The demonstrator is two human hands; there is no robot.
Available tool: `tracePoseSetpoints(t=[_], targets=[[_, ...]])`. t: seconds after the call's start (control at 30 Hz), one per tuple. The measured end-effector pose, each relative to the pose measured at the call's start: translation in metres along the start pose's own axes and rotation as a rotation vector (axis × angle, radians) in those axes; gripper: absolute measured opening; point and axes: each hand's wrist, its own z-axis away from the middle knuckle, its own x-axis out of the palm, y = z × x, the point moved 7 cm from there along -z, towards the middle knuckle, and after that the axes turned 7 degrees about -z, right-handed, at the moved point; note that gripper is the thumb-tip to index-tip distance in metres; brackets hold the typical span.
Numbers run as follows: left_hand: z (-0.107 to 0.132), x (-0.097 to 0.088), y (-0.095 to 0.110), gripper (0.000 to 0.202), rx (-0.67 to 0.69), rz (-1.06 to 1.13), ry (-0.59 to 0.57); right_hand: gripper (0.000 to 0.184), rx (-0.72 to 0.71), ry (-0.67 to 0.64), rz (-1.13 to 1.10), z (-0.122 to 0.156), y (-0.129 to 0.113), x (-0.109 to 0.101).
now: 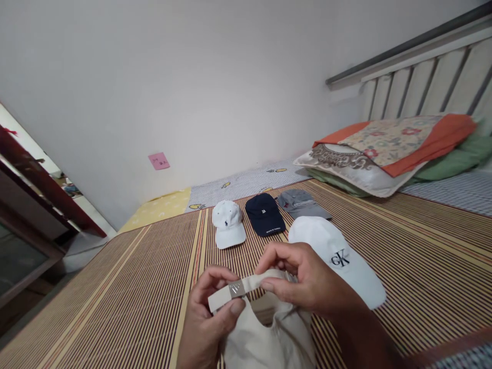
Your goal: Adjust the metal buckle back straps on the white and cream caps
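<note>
A beige baseball cap (274, 338) is held low in front of me, its back opening and strap toward the top. My left hand (209, 318) pinches the strap near its metal buckle (237, 289), thumb below and fingers above. The strap's loose end juts out to the left of the buckle. With thumb and fingers, my right hand (298, 279) grips the strap on the other side of the opening. Just past my right hand lies a white cap with "CK" lettering (334, 253), partly hidden by that hand.
Farther off on the striped mat (115, 287) lie a small white cap (228, 220), a navy cap (265, 212) and a grey cap (302, 202). Pillows (388, 148) are stacked at the right by the headboard (426, 82). A wall (230, 92) rises behind.
</note>
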Motion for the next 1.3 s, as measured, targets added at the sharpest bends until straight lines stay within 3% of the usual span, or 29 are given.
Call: tracePoseSetpoints(t=[0.13,0.47,0.67,1.03,1.17,1.3], targets=[[0.0,-0.002,0.0,0.039,0.028,-0.055,0.037,0.006,0.001,-0.003,-0.043,0.0,0.0,0.005],[0.002,0.002,-0.007,0.042,0.015,0.038,0.094,0.021,0.042,-0.047,-0.17,-0.001,0.007,0.009],[0.002,0.006,-0.009,0.039,-0.011,0.065,0.056,0.021,0.056,-0.026,-0.197,-0.001,0.009,0.011],[0.003,0.011,0.005,0.041,0.057,0.003,0.118,0.025,0.083,-0.036,-0.321,-0.004,0.012,0.016],[-0.001,0.014,0.006,0.042,0.105,-0.006,0.089,0.024,0.071,-0.033,-0.314,-0.003,0.014,0.018],[-0.002,0.013,0.002,0.039,0.071,-0.013,0.041,0.021,0.044,-0.017,-0.239,-0.003,0.009,0.016]])
